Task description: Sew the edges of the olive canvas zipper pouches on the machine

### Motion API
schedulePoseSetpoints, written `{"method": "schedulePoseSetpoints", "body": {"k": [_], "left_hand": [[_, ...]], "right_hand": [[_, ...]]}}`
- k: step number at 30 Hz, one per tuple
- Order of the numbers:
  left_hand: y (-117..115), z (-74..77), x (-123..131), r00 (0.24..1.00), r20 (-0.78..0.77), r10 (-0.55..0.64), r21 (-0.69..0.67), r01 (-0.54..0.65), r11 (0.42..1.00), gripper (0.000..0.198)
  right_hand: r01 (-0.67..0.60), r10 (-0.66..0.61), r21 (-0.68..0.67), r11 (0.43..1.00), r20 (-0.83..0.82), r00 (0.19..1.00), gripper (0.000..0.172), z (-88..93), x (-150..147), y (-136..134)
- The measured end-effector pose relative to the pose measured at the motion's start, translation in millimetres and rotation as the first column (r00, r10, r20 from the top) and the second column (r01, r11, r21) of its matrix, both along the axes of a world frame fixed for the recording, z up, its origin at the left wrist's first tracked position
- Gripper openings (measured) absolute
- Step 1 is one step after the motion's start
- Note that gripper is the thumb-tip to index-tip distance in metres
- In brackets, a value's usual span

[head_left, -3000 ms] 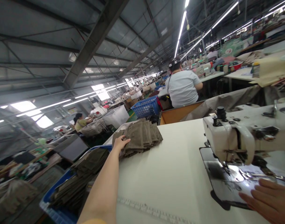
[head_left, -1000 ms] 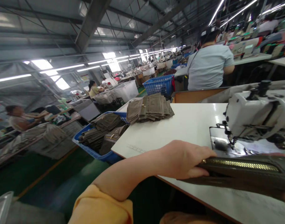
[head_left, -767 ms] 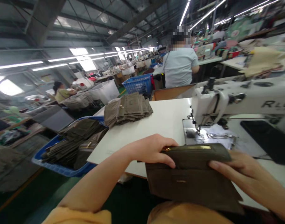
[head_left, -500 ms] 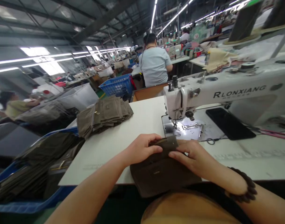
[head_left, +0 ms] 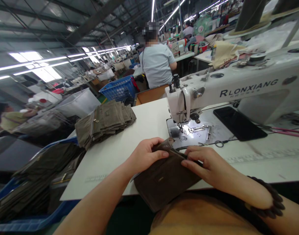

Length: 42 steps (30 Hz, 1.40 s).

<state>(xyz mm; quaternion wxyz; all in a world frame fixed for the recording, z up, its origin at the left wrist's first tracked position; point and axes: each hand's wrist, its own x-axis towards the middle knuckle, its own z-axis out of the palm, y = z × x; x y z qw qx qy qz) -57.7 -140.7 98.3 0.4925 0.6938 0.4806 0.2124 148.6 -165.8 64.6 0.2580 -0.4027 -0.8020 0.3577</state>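
Note:
A dark olive fabric pouch (head_left: 164,178) lies over the front edge of the white sewing table (head_left: 149,124), held by both hands. My left hand (head_left: 144,155) grips its upper left edge, fingers curled over the top. My right hand (head_left: 204,163) pinches the upper right edge beside it. Just beyond the pouch stands the white sewing machine (head_left: 237,86), its needle over the lit metal plate (head_left: 188,132). A stack of similar olive pouches (head_left: 104,122) rests on the table's far left.
A blue crate (head_left: 29,182) full of olive pieces stands left of the table. A black phone (head_left: 239,122) and small scissors (head_left: 218,143) lie under the machine arm. A person in a light shirt (head_left: 156,63) sits ahead, near a blue basket (head_left: 118,89).
My left hand left the stack and brought one pouch to the table's front edge. My right hand joined it. Both now grip the pouch's top edge in front of the needle.

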Motion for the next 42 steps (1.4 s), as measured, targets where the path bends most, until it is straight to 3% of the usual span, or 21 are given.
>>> {"method": "schedulePoseSetpoints", "body": {"k": [5,10,23,30,37,42], "left_hand": [[0.3,-6.2,-0.5,0.986,0.155,0.058,-0.220,-0.023,0.975,0.031],[0.1,-6.9,1.8,0.984,0.162,0.076,-0.268,-0.030,0.963,0.035],[1.1,-0.3,4.7,0.992,-0.097,0.075,-0.044,-0.080,0.996,0.028],[5.1,7.6,4.5,0.992,-0.119,-0.036,-0.071,0.028,0.997,0.028],[10.4,8.0,7.1,0.973,-0.231,-0.019,0.043,0.030,0.999,0.022],[15.3,5.7,5.0,0.970,-0.240,-0.044,0.053,0.059,0.997,0.022]], "right_hand": [[0.044,-0.044,-0.021,0.999,0.018,0.999,0.039,-3.0,2.8,1.8],[0.037,-0.035,-0.047,0.998,0.051,0.998,0.039,-5.6,3.3,0.2],[0.026,-0.021,-0.056,0.998,0.083,0.996,0.038,-11.2,2.3,-2.8],[0.012,-0.006,-0.109,0.994,0.054,0.999,0.038,-13.9,0.0,-3.1],[0.017,-0.025,-0.207,0.978,-0.034,0.999,0.040,-19.0,-3.5,1.6],[0.043,-0.092,-0.234,0.971,-0.200,0.975,0.034,-23.6,-5.4,0.6]]}}
